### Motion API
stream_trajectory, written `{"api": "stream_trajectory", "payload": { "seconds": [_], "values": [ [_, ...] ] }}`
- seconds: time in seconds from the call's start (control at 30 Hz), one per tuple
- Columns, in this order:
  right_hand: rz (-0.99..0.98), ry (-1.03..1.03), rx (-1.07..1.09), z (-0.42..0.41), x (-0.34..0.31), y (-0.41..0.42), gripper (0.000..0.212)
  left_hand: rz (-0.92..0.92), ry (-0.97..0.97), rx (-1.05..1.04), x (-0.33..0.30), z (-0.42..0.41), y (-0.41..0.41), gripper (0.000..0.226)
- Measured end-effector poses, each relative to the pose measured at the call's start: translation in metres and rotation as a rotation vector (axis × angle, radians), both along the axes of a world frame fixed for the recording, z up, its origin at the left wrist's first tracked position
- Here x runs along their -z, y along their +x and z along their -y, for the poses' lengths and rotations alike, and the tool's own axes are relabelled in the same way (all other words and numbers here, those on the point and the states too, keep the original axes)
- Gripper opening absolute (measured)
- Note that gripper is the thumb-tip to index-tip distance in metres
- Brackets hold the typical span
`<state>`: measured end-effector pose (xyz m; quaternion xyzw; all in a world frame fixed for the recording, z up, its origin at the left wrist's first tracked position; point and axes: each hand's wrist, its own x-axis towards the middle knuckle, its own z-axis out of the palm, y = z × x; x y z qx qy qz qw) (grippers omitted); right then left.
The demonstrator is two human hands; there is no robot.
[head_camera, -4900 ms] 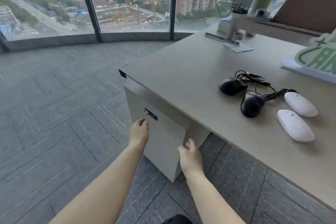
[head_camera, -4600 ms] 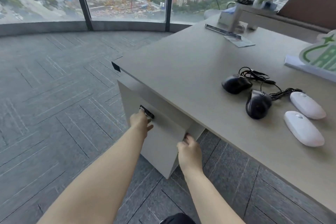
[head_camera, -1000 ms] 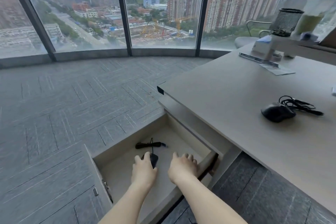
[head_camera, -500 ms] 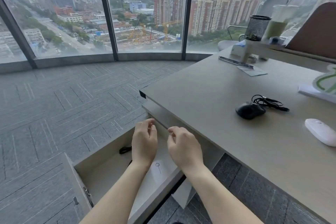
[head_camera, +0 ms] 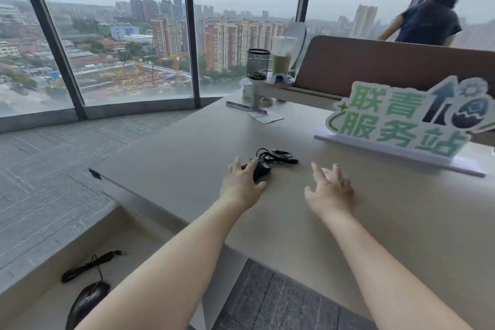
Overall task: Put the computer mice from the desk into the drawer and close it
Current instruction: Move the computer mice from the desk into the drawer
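On the beige desk (head_camera: 187, 169) lies a black wired mouse (head_camera: 262, 169) with its coiled cable (head_camera: 276, 155) behind it. My left hand (head_camera: 241, 182) rests over that mouse with fingers spread, touching it. My right hand (head_camera: 330, 187) hovers with fingers apart over a white mouse (head_camera: 326, 171), which it mostly hides. Below the desk at lower left the drawer (head_camera: 80, 233) stands pulled out. Inside it lies another black wired mouse (head_camera: 85, 300) with its cable (head_camera: 91, 266).
A green and white sign (head_camera: 401, 120) on a white base stands at the right of the desk. A mesh pen cup (head_camera: 258, 64), a green drink (head_camera: 281, 61) and papers (head_camera: 265, 115) sit at the back. A brown partition (head_camera: 375, 67) and a person (head_camera: 428, 21) are behind.
Both hands have left the open drawer and risen to the desk top. The left now covers the black mouse, the right the white one. My view has lifted toward the desk.
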<state>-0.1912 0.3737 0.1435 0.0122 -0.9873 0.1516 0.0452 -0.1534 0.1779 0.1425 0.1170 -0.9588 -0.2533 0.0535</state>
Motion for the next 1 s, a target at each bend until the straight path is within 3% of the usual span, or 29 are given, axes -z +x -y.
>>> {"api": "stream_trajectory", "payload": {
  "seconds": [0.13, 0.33, 0.43, 0.53, 0.63, 0.8, 1.0],
  "values": [
    [0.121, 0.002, -0.007, -0.016, 0.011, -0.02, 0.061, 0.026, -0.097, -0.033, 0.007, -0.007, -0.023, 0.059],
    [-0.073, -0.037, -0.018, -0.015, 0.019, -0.023, 0.031, -0.029, -0.083, -0.114, 0.004, -0.011, -0.028, 0.046],
    [-0.021, -0.06, -0.02, -0.005, 0.018, -0.011, 0.043, 0.013, -0.054, -0.155, 0.003, -0.009, -0.011, 0.056],
    [-0.031, -0.252, -0.097, 0.02, 0.008, 0.015, 0.051, -0.055, 0.102, -0.192, -0.005, 0.008, 0.026, 0.06],
    [-0.072, -0.436, -0.279, 0.066, -0.016, 0.067, 0.053, -0.232, 0.225, -0.287, -0.019, 0.04, 0.073, 0.057],
    [0.018, -0.694, -0.503, 0.151, -0.034, 0.149, 0.053, -0.376, 0.178, -0.396, -0.038, 0.106, 0.16, 0.055],
    [0.267, -0.692, -0.605, 0.238, 0.003, 0.227, 0.048, -0.339, 0.068, -0.577, -0.01, 0.187, 0.258, 0.053]
  ]
}}
